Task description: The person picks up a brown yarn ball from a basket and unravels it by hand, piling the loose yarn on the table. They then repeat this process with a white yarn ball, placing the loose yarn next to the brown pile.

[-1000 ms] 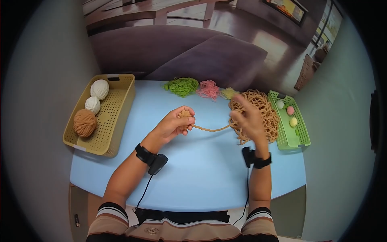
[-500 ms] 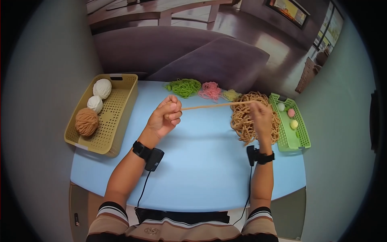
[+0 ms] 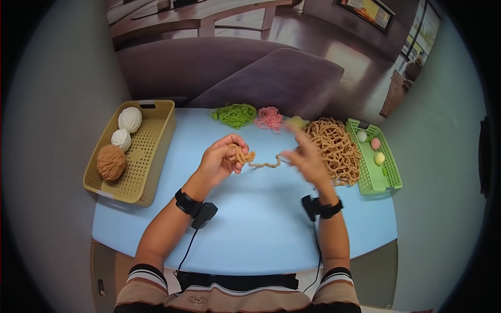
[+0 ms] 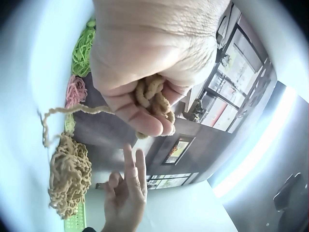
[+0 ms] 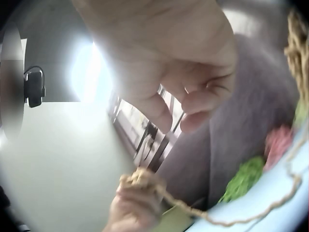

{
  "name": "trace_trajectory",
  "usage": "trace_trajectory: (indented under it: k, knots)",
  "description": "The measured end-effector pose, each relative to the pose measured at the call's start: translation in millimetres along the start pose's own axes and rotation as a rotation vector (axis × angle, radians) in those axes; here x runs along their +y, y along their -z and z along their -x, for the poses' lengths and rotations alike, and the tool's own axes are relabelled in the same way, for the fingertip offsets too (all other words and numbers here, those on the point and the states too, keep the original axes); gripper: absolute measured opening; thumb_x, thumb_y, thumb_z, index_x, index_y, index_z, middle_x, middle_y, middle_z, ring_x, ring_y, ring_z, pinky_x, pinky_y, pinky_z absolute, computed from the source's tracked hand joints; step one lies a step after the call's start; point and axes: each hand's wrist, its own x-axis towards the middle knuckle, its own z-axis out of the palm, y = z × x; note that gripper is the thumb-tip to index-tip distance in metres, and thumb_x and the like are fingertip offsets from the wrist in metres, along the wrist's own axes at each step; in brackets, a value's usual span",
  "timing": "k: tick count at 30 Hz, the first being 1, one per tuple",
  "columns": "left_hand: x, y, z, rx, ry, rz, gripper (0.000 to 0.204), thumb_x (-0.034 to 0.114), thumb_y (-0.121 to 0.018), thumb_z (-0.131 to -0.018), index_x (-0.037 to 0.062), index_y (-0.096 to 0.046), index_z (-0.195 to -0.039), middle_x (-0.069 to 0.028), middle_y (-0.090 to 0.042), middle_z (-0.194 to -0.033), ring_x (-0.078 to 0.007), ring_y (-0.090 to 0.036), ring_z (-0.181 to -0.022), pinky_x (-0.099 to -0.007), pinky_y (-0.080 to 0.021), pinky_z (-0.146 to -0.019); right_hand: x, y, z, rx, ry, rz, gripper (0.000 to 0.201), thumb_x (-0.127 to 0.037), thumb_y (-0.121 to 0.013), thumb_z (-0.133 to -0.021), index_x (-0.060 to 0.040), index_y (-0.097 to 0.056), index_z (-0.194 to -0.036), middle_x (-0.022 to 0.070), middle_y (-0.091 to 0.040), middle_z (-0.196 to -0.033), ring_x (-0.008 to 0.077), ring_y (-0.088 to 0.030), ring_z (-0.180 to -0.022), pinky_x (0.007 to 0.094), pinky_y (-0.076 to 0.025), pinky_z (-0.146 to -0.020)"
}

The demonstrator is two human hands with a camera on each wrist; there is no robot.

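Fingers of my left hand (image 3: 213, 163) curl round a small wound bundle of tan yarn (image 3: 245, 155), which also shows between thumb and fingers in the left wrist view (image 4: 153, 93). A slack tan strand (image 3: 265, 165) hangs from it; in the right wrist view the strand (image 5: 231, 224) dips below my right hand (image 5: 169, 58). That hand (image 3: 309, 161), blurred in the head view, is raised right of the bundle, thumb and fingertips apart, nothing visible between them. Behind it lies a loose tan yarn heap (image 3: 336, 151).
At the left stands a tan basket (image 3: 166, 122) with two white balls (image 3: 130, 120) and a brown ball (image 3: 111, 163). Green (image 3: 235, 115), pink (image 3: 269, 119) and yellow yarn (image 3: 297, 122) line the table's back edge. A green basket (image 3: 368, 182) with small balls is at the right.
The strand, stretched taut between both hands half a second ago, has gone slack. My right hand has moved left from the heap and let go of it; my left hand has come slightly down and right.
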Motion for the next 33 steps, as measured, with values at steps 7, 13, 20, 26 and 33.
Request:
trace_trajectory:
  k: [7,13,20,26,33]
  knots:
    - [14,-30,6,0.117,0.022,-0.094,0.021,0.003,-0.045,-0.086,0.0028,-0.058,-0.103,-0.0121,-0.065,-0.100,-0.0134,-0.062,-0.065,-0.0226,-0.050,-0.049,-8,-34,7,-0.217,0.003,-0.019,0.020,-0.016,-0.066,-0.097,-0.0016,-0.071,-0.110,0.0021,-0.061,-0.069,0.0079,-0.056,-0.064,0.0264,-0.045,-0.057]
    - [4,9,-4,0.212,0.054,-0.556,0.018,-0.001,-0.047,-0.087,0.0032,-0.062,-0.096,-0.0040,-0.064,-0.082,-0.0046,-0.054,-0.056,-0.0199,-0.046,-0.048,-7,41,14,0.588,0.132,-0.144,0.018,-0.016,-0.060,-0.102,-0.0023,-0.073,-0.104,-0.0049,-0.053,-0.068,0.0033,-0.044,-0.059,0.0215,-0.033,-0.051]
    - [-1,14,-7,0.362,0.062,-0.563,0.016,0.007,-0.048,-0.094,0.0054,-0.064,-0.098,-0.0008,-0.064,-0.079,-0.0034,-0.053,-0.057,-0.0187,-0.046,-0.049,30,133,32,1.193,0.292,-0.126,0.020,-0.016,-0.058,-0.103,-0.0025,-0.072,-0.109,-0.0025,-0.061,-0.076,0.0037,-0.052,-0.064,0.0187,-0.041,-0.055]
    - [5,9,-5,0.295,0.049,-0.456,0.018,0.008,-0.045,-0.097,0.0044,-0.062,-0.100,-0.0015,-0.065,-0.079,-0.0029,-0.054,-0.057,-0.0192,-0.047,-0.050,77,127,16,0.663,0.045,0.363,0.042,-0.019,-0.070,-0.091,-0.0018,-0.065,-0.129,0.0127,-0.071,-0.119,0.0199,-0.067,-0.093,0.0319,-0.054,-0.082]
    - [17,-13,-1,0.235,0.011,-0.415,0.018,0.006,-0.044,-0.095,0.0033,-0.061,-0.100,-0.0039,-0.065,-0.081,-0.0038,-0.054,-0.057,-0.0196,-0.047,-0.050,7,52,22,0.066,-0.031,0.335,0.051,-0.013,-0.076,-0.084,-0.0045,-0.063,-0.132,0.0141,-0.068,-0.124,0.0254,-0.068,-0.096,0.0345,-0.055,-0.084]
